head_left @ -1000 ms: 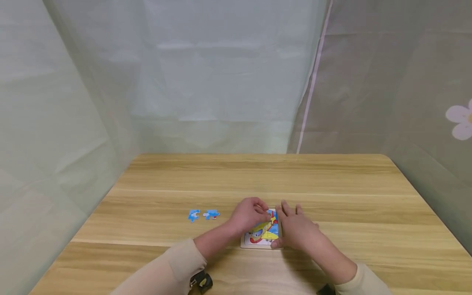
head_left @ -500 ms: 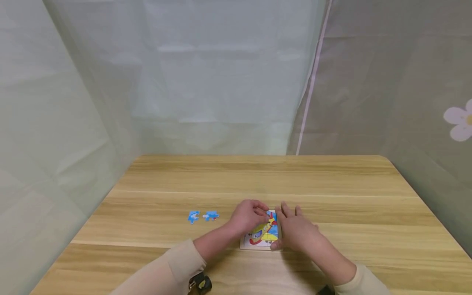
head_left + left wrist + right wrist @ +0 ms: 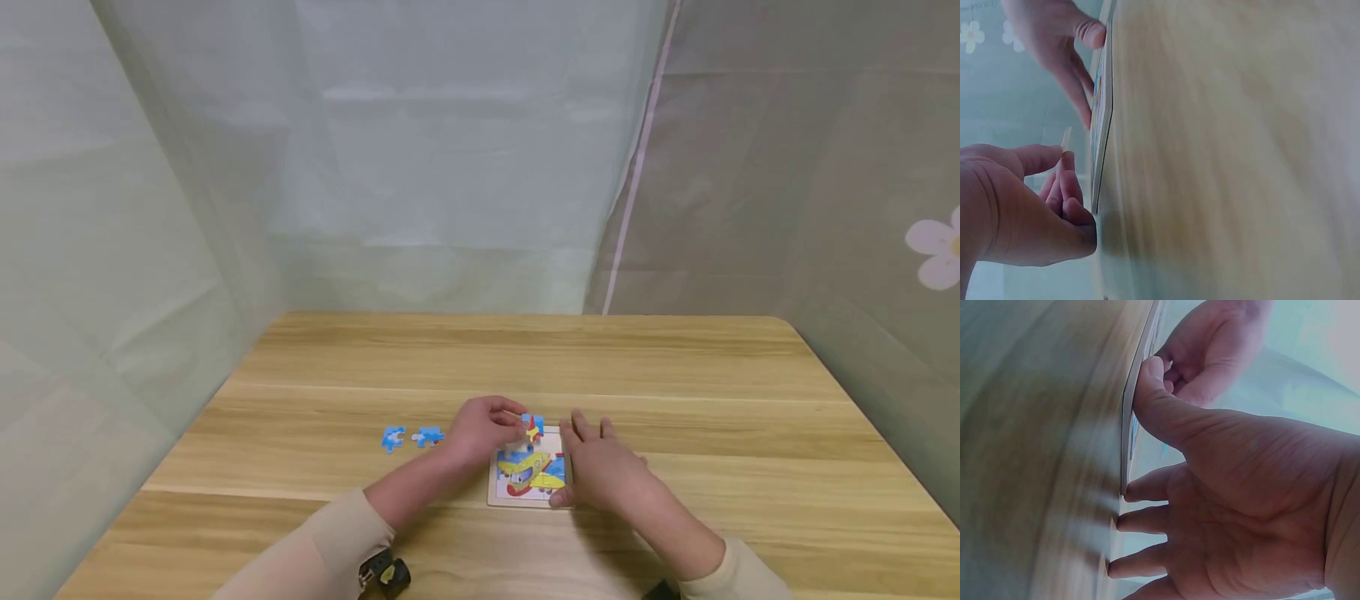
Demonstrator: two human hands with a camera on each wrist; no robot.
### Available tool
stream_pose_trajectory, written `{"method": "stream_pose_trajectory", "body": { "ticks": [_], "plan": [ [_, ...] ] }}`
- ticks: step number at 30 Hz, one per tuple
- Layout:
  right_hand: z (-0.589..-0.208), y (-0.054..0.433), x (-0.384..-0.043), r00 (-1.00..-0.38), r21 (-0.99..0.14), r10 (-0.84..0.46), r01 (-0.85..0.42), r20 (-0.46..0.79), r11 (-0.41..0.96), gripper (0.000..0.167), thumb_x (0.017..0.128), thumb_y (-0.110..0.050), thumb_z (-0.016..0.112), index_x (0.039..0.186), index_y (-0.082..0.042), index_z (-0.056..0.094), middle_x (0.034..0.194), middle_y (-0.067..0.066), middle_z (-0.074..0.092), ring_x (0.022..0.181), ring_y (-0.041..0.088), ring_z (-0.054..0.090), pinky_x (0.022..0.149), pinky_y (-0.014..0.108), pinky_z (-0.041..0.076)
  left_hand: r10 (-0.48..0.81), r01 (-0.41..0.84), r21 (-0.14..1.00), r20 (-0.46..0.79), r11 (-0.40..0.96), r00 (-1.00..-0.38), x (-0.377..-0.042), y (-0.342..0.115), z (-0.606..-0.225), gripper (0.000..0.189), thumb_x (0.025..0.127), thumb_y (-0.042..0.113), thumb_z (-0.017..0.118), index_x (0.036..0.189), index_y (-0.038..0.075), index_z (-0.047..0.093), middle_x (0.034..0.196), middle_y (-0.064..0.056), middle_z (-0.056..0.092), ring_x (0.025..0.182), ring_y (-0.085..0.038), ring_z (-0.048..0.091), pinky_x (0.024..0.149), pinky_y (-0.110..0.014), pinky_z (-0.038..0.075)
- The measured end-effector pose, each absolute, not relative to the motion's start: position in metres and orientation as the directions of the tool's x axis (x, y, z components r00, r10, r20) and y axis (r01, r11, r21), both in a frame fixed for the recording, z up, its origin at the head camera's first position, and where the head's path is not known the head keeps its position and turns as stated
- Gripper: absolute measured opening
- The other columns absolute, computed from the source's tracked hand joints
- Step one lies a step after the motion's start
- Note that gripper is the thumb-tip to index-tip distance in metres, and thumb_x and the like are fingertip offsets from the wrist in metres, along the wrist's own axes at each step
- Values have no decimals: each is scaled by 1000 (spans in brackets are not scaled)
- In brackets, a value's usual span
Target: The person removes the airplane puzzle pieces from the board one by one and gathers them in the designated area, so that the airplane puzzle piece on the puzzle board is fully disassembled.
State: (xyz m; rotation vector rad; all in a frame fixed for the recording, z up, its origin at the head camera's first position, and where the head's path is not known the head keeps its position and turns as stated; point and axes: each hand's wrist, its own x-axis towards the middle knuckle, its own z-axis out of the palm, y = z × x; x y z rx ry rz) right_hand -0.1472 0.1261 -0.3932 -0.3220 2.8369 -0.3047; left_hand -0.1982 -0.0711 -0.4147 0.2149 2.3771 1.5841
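Resting on a wooden table [image 3: 675, 367]: one small square puzzle board [image 3: 529, 477] with a pale frame, showing a yellow cartoon aeroplane on blue; it lies flat near the table's front edge, between the two hands.

Left hand [image 3: 480, 433]: fingers curled, thumb and fingertips pinching one puzzle piece [image 3: 532, 426], blue with red and yellow marks. The piece sits at the far left corner of the board, raised a little off the surface; the left wrist view shows its thin pale edge [image 3: 1066, 137] standing clear of the board's face, held at the thumb tip.

Right hand [image 3: 600, 471]: fingers straight and close together, lying along the right edge of the board and on the table beside it. The thumb presses the near edge of the board, as the right wrist view shows [image 3: 1154, 394]; the other fingertips touch the table. It grips nothing.

Two loose puzzle pieces [image 3: 411, 437], both blue with white patches, lie side by side on the table to the left of the left hand, apart from the board.

Backdrop: pale translucent curtain [image 3: 450, 167] on all sides; one white flower print [image 3: 933, 246] at far right. Both forearms wear beige sleeves [image 3: 337, 542].
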Motion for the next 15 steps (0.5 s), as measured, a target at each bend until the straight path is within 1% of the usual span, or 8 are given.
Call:
{"method": "stream_pose_trajectory", "body": {
  "ticks": [4, 8, 15],
  "plan": [
    [-393, 127, -146, -937, -243, -243, -182, -250, 953, 107, 73, -56, 83, 154, -3, 38, 162, 20, 27, 142, 57, 25, 76, 83, 39, 261, -2, 914, -118, 406, -958, -199, -81, -413, 25, 90, 8, 75, 114, 3, 70, 95, -4, 73, 92, -17, 68, 83, -33, 54],
    [-393, 128, -146, -936, -248, -240, -176, -256, 953, 107, 73, -55, 83, 155, -3, 36, 163, 20, 25, 142, 57, 23, 77, 83, 38, 257, -6, 917, -119, 399, -959, -201, -90, -412, 26, 91, 7, 74, 115, 2, 69, 96, -4, 73, 92, -17, 67, 79, -31, 55],
    [-391, 128, -144, -936, -259, -250, -184, -249, 948, 108, 74, -53, 83, 155, -2, 35, 163, 20, 25, 142, 57, 23, 77, 83, 37, 250, -27, 910, -142, 415, -958, -202, -106, -413, 27, 92, 9, 74, 118, 4, 68, 100, -4, 73, 91, -17, 67, 78, -32, 55]
  ]
}}
